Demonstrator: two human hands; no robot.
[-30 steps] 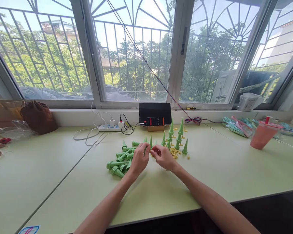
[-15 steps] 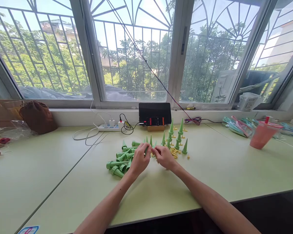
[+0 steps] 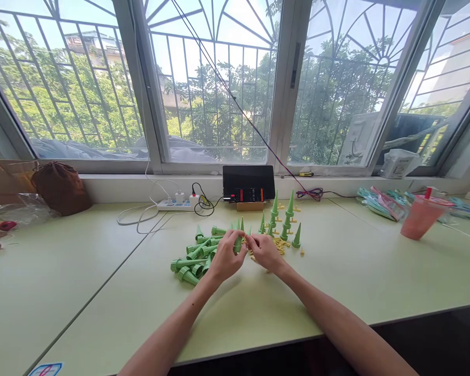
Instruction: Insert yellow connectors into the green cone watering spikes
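My left hand (image 3: 227,257) is closed in a pinch, with a small yellow plastic piece (image 3: 244,240) showing at its fingertips. My right hand (image 3: 265,253) meets it there, thumb and fingers pressed together on the same piece; its fingertips partly hide it. Green plastic shows through the gap in my left fingers, whether held or behind I cannot tell. Loose green plastic spikes (image 3: 196,263) with ribbed caps lie heaped beside my left hand. Small yellow plastic pieces (image 3: 280,245) are piled just beyond my right hand. Upright green spikes (image 3: 287,215) with yellow side fittings stand behind that pile.
At the back a black tablet (image 3: 248,177) leans on a stand, beside a power strip (image 3: 180,203) with cables. A red drink cup (image 3: 425,216) and plastic-bagged items (image 3: 382,203) are on the right. A brown drawstring bag (image 3: 61,189) sits at the far left.
My left fingers have opened into a wider curve, uncovering green plastic and the yellow piece. My right hand has barely shifted, and the heaps look the same.
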